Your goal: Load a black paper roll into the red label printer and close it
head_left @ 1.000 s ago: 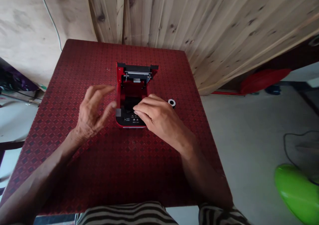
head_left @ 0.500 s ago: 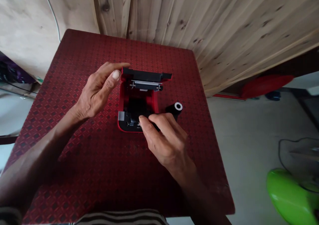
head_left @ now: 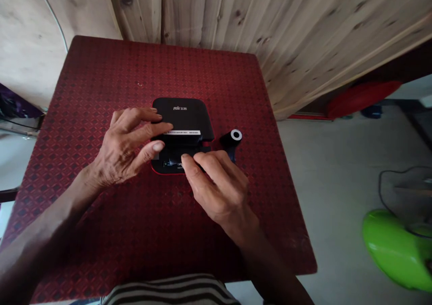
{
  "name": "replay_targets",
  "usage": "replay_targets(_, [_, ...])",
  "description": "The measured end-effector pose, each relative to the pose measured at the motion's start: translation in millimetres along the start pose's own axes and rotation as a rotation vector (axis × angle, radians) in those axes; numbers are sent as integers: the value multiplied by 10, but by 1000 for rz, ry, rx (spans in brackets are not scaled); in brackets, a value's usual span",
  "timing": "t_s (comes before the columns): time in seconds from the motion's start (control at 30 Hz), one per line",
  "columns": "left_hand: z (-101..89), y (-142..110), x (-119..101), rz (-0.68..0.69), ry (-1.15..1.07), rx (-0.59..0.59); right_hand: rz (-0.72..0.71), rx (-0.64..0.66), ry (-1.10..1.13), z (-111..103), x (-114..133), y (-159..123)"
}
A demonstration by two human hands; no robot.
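A small red-and-black printer (head_left: pixel 182 116) sits on the table, its black lid lowered nearly flat, with a white label strip across it. My left hand (head_left: pixel 124 143) is open, fingers spread, with its fingertips on the left part of the lid. At the printer's front edge, my right hand (head_left: pixel 219 183) pinches a dark strip (head_left: pixel 173 154) that comes out from under the lid; the fingers partly hide it. Just right of the printer lies a black roll (head_left: pixel 227 138) with a white-ringed core, a loose end hanging near my right hand.
The table (head_left: pixel 151 233) has a red patterned cover. A wooden plank wall (head_left: pixel 209 17) stands behind it. On the floor to the right are a bright green rounded object (head_left: pixel 391 246) and a dark cable (head_left: pixel 380 197). A red round object (head_left: pixel 364 99) stands farther back.
My left hand has brought the printer's raised lid down, and its fingers now rest on top. My right hand keeps its pinch at the front edge. The view has shifted slightly.
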State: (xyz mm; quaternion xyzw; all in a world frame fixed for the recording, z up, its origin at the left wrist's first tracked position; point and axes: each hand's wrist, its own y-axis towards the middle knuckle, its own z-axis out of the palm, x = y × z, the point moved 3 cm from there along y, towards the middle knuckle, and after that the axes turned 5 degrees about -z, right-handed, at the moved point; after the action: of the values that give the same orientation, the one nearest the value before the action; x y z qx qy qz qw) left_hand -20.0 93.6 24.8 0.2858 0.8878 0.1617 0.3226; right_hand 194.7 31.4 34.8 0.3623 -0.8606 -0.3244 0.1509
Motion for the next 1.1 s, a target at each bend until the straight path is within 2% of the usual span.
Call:
replay_targets(0.13, [52, -110, 22, 151, 110, 1, 9, 31, -4, -6, 6, 16])
replay_targets(0.33, [49, -151, -10, 236, 222, 10, 28, 56, -31, 4, 5, 5])
replay_targets(0.6, [84, -181, -23, 176, 237, 67, 55, 101, -27, 29, -1, 51])
replay_targets(0.87, [42, -238, -96, 48, 181, -5, 65, 70, -1, 34, -11, 15])
replay_targets(1.0, [-7, -373, -184, 1, 167, -69, 102, -32, 43, -41, 18, -148])
replay_targets(1.1, [-2, -494, -238, 48, 242, -126, 150, -110, 73, -116, 103, -357])
